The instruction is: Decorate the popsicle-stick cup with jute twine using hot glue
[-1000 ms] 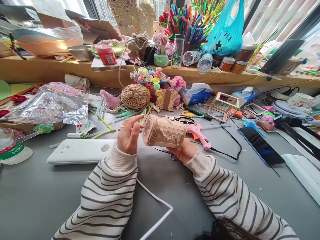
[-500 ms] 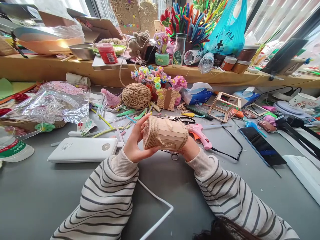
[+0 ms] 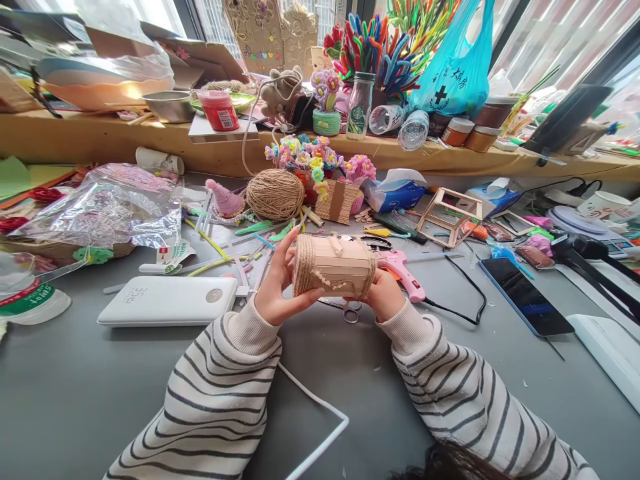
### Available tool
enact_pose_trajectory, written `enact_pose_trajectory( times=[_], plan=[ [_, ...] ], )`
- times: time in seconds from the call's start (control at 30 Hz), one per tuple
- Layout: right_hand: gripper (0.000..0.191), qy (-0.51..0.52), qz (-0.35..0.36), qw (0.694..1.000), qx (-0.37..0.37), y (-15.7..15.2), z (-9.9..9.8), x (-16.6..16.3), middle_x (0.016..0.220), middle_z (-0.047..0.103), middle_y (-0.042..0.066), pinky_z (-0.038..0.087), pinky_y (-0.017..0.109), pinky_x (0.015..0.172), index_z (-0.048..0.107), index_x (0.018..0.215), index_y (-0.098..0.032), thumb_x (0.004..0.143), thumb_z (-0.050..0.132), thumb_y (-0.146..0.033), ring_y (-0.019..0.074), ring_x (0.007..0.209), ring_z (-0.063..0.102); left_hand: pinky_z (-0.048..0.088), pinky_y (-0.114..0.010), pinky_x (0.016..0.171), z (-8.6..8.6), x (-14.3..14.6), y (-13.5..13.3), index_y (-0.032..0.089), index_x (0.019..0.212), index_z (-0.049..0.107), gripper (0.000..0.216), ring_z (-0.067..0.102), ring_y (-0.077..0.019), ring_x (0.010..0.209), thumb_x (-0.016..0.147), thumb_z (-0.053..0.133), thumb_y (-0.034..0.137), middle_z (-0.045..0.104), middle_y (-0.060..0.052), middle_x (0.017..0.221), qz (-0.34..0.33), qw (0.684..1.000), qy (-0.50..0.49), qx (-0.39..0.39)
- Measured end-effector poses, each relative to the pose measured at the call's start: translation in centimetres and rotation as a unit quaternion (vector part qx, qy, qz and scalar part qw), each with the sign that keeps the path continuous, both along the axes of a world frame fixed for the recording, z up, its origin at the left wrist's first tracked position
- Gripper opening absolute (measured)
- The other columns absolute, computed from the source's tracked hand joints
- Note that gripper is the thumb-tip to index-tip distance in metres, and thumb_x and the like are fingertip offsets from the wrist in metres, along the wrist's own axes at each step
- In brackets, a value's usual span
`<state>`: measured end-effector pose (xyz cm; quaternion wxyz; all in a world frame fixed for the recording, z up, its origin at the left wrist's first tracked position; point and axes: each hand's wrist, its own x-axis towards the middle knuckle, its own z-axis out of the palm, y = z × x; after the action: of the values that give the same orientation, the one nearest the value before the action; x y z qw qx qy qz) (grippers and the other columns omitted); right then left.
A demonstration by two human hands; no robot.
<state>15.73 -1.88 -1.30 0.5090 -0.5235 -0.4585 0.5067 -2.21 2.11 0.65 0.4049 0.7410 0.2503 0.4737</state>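
I hold a small cylinder clad in wooden craft sticks [image 3: 334, 266] on its side above the grey table [image 3: 75, 393], with jute twine wound round both of its ends. My left hand [image 3: 279, 283] cups its left end, fingers curled round the twine band. My right hand [image 3: 386, 294] grips the right end from below and behind, partly hidden by the cylinder. Small scissors [image 3: 347, 307] lie on the table just under the cylinder. A ball of jute twine [image 3: 275, 194] sits beyond my hands.
A white power bank [image 3: 169, 301] lies to the left and a pink glue gun [image 3: 404, 271] with a black cord to the right. A phone [image 3: 525, 295], a stick frame [image 3: 449, 213], a tissue pack [image 3: 395, 191] and crinkled plastic bags [image 3: 100, 210] crowd the table. A cluttered wooden shelf [image 3: 90, 137] runs behind.
The left hand went from touching the cylinder's end with its fingertips to cupping that end. The cylinder turned so its open end no longer faces me.
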Motion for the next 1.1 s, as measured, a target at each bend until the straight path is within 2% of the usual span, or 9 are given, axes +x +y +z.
enact_pose_trajectory(
  times=[0.1,0.2,0.37,0.57,0.77,0.87,0.93,1.0,1.1],
  plan=[
    [0.024,0.009,-0.005,1.0,-0.013,0.0,0.5,0.5,0.072,0.067,0.001,0.053,0.031,0.054,0.064,0.078,-0.02,0.059,0.065,-0.034,0.0174,0.062,0.063,0.047,-0.041,0.087,-0.2,0.1,0.0,0.023,0.136,0.02,0.086,0.057,-0.0255,0.1,0.064,0.067,0.03,0.051,-0.013,0.114,-0.015,1.0,0.007,-0.014],
    [0.019,-0.012,-0.016,1.0,0.007,0.2,0.9,1.1,0.076,0.068,0.0,0.053,0.031,0.068,0.065,0.076,-0.02,0.06,0.063,-0.03,0.019,0.077,0.064,0.048,-0.04,0.086,-0.3,0.1,0.1,0.024,0.135,0.023,0.087,0.057,-0.0263,0.102,0.062,0.069,0.035,0.052,-0.013,0.115,-0.04,0.999,0.012,-0.031],
    [0.016,-0.063,-0.042,0.997,0.027,0.5,1.3,1.8,0.074,0.068,0.002,0.05,0.03,0.072,0.063,0.069,-0.017,0.057,0.062,-0.028,0.0189,0.08,0.061,0.05,-0.041,0.081,-0.2,0.0,0.3,0.018,0.122,0.039,0.07,0.058,-0.029,0.1,0.066,0.059,0.054,0.056,-0.016,0.112,-0.043,0.997,0.018,-0.06],
    [0.021,-0.095,-0.047,0.994,0.028,0.5,1.8,2.5,0.072,0.066,0.002,0.048,0.031,0.07,0.061,0.065,-0.017,0.058,0.062,-0.036,0.0161,0.071,0.06,0.053,-0.045,0.075,0.0,-0.3,0.4,0.015,0.1,0.052,0.058,0.061,-0.0317,0.092,0.059,0.064,0.054,0.064,-0.017,0.1,-0.063,0.979,0.095,-0.172],
    [0.018,-0.118,-0.034,0.992,0.025,0.1,2.4,2.6,0.074,0.068,0.006,0.047,0.035,0.074,0.063,0.063,-0.016,0.057,0.064,-0.032,0.0204,0.077,0.061,0.05,-0.047,0.081,-0.2,0.2,0.5,0.014,0.094,0.06,0.057,0.06,-0.0346,0.096,0.052,0.071,0.051,0.067,-0.015,0.099,-0.099,0.957,0.059,-0.265],
    [0.017,-0.11,-0.084,0.988,0.065,-0.1,3.0,2.6,0.088,0.068,0.007,0.046,0.033,0.08,0.063,0.065,-0.017,0.061,0.064,-0.034,0.0195,0.089,0.06,0.047,-0.045,0.086,-0.7,0.6,0.3,0.013,0.107,0.059,0.065,0.055,-0.0358,0.105,0.056,0.069,0.051,0.064,-0.014,0.108,-0.147,0.929,0.004,-0.34],
    [0.018,-0.087,-0.154,0.978,0.113,-0.3,3.4,2.6,0.09,0.067,0.006,0.048,0.029,0.075,0.063,0.065,-0.017,0.064,0.065,-0.035,0.0167,0.087,0.06,0.048,-0.042,0.086,-0.8,0.5,0.0,0.017,0.121,0.05,0.065,0.053,-0.0336,0.109,0.065,0.063,0.048,0.06,-0.011,0.116,-0.184,0.887,-0.053,-0.42],
    [0.016,-0.043,-0.219,0.963,0.154,-0.4,3.7,2.7,0.081,0.068,0.003,0.05,0.024,0.066,0.064,0.066,-0.018,0.064,0.068,-0.033,0.0121,0.075,0.061,0.048,-0.039,0.085,-0.7,0.1,-0.2,0.021,0.127,0.043,0.063,0.052,-0.0305,0.112,0.071,0.059,0.044,0.058,-0.008,0.12,-0.189,0.848,-0.113,-0.481],
    [0.017,0.061,-0.219,0.964,0.138,-0.5,4.0,2.8,0.06,0.064,-0.003,0.047,0.015,0.048,0.065,0.066,-0.019,0.06,0.073,-0.032,0.0046,0.051,0.055,0.044,-0.041,0.091,0.0,-0.5,-0.4,0.022,0.133,0.032,0.066,0.049,-0.029,0.115,0.074,0.055,0.044,0.054,-0.009,0.123,-0.166,0.813,-0.2,-0.52]
  ],
)
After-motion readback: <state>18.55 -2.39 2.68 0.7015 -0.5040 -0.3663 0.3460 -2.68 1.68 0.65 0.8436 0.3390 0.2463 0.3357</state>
